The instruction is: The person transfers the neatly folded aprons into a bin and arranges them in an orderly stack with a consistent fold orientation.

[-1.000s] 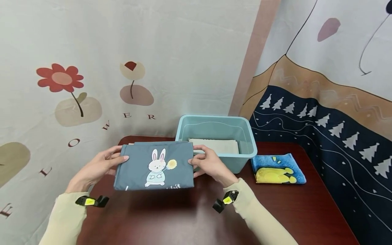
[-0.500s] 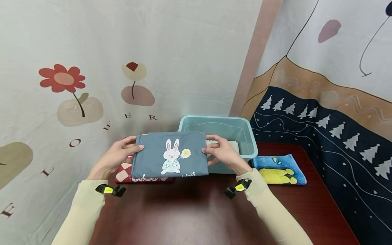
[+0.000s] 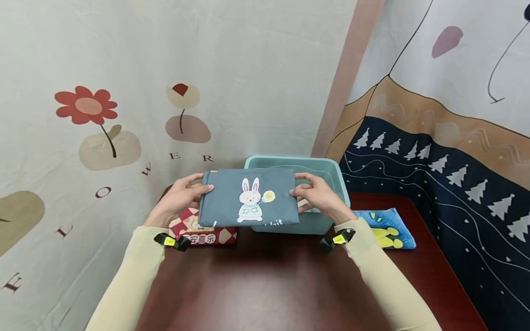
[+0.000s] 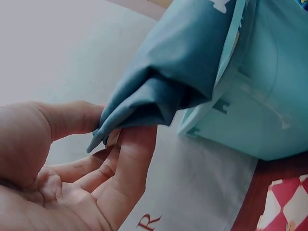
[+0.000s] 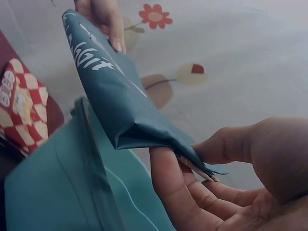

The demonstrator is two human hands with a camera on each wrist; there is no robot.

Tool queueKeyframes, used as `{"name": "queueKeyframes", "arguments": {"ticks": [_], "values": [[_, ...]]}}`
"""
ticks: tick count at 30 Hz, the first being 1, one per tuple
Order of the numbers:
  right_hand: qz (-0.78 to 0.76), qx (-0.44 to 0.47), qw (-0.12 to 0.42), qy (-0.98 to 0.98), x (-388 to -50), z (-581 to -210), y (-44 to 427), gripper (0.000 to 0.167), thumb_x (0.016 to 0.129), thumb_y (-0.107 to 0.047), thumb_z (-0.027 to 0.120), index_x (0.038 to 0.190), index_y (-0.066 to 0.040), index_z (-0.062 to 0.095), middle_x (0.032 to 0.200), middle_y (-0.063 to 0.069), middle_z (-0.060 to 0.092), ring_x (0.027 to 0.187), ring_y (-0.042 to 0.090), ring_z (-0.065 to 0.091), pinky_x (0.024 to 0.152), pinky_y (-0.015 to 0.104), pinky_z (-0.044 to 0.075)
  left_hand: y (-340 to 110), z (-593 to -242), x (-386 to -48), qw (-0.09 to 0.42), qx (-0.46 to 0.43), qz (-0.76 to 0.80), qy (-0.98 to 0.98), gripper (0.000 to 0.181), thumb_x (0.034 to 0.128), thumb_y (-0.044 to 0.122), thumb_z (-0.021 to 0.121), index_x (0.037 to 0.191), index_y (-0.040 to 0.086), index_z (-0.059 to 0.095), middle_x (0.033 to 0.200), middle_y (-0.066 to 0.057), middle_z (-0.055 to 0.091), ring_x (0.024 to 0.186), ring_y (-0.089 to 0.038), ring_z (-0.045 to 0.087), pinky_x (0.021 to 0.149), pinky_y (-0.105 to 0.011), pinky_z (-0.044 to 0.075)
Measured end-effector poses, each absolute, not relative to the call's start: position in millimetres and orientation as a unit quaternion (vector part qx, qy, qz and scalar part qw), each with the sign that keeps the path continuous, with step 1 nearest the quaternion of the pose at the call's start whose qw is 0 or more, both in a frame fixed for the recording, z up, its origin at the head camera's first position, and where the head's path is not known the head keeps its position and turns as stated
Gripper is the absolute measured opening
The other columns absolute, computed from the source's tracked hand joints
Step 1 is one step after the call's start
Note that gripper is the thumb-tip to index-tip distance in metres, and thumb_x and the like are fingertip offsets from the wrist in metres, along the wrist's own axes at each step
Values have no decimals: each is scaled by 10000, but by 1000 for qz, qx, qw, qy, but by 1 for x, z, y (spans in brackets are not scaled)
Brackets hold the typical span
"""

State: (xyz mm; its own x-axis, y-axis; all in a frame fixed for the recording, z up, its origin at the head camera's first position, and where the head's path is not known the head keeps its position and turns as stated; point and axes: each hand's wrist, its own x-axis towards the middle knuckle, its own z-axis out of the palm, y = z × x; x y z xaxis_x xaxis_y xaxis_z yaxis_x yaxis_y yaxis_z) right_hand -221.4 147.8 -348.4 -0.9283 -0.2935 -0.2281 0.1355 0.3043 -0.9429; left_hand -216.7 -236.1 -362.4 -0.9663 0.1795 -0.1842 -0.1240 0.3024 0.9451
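A folded blue-grey cloth [image 3: 225, 197] with a white rabbit print is held up level between both hands. My left hand [image 3: 178, 197] pinches its left end, thumb on top and fingers underneath, as the left wrist view shows. At the other end, my right hand [image 3: 320, 195] pinches the cloth the same way. Loose folds of the cloth [image 4: 178, 62] hang at the gripped corner in the left wrist view. Behind and partly below it stands a light teal plastic bin [image 3: 265, 227], its left front covered by the cloth. What lies inside the bin is mostly hidden.
To the left of the bin lies a red and cream checked folded item [image 3: 223, 236] with printed characters. A blue and yellow folded cloth [image 3: 397, 225] sits to the right, partly behind my right sleeve. Everything stands on a dark red table [image 3: 265, 285] against a printed curtain [image 3: 256, 92].
Both hands have carried the rabbit-print cloth rightward and away from me, up to the bin's front and over part of it. The red checked item has come into view behind it.
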Motion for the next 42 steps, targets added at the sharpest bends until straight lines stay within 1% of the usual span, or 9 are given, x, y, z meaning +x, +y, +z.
{"name": "queueKeyframes", "arguments": {"ticks": [4,11,16,21,28,32,35,38,42], "values": [[-580,-46,184,793,-227,-347,157,614,1020,-138,610,1576,-120,348,1281,206,686,968,229,679,727,376,650,-225,-360,-225,134,12,587,798,705,1012,315,660,1588,80,329,1410,-287,588,875,-190,736,806,-382,635],[-573,-38,188,797,-239,-347,174,624,1029,-148,593,1588,-113,317,1347,233,645,1022,253,687,768,391,649,-206,-358,-242,137,6,600,788,684,1018,262,648,1596,93,324,1437,-287,569,855,-178,743,812,-422,641],[-564,-37,186,804,-247,-348,187,619,1047,-149,563,1600,-109,289,1377,244,619,1055,265,683,781,390,648,-192,-357,-252,129,18,597,791,666,1017,249,647,1588,91,343,1408,-283,587,855,-169,716,784,-395,643],[-558,-32,183,809,-255,-347,196,617,1049,-137,555,1602,-107,283,1376,241,618,1048,253,675,773,374,647,-181,-356,-261,128,22,599,791,638,1021,235,640,1576,87,363,1372,-285,603,864,-194,705,786,-416,644],[-547,-14,184,817,-264,-345,208,637,1035,-152,584,1602,-121,295,1402,240,589,1185,329,635,811,389,643,-166,-353,-273,137,14,600,788,650,1017,238,649,1584,108,357,1328,-262,627,890,-236,743,817,-468,639],[-541,-9,184,821,-269,-344,216,634,1038,-158,573,1606,-134,293,1400,229,569,1211,342,610,815,384,641,-157,-351,-280,145,11,605,783,651,1016,242,652,1585,123,357,1308,-250,638,881,-236,747,799,-456,643],[-538,-13,183,823,-272,-343,222,642,1038,-156,570,1611,-121,282,1415,244,548,1234,361,598,825,391,640,-150,-349,-285,154,10,611,776,653,1018,234,649,1587,120,349,1306,-247,636,891,-233,746,794,-444,644],[-535,-16,182,825,-276,-343,227,658,1031,-153,577,1614,-110,275,1440,261,530,1264,385,591,844,404,638,-143,-348,-290,162,6,615,771,647,1018,219,648,1584,117,351,1289,-242,641,904,-230,743,824,-443,639],[-531,-15,185,827,-281,-344,233,667,1030,-154,579,1619,-117,268,1450,256,518,1262,379,590,872,417,631,-137,-348,-295,166,-4,615,771,649,1011,208,656,1583,132,359,1226,-224,661,900,-229,738,918,-490,609]]}}
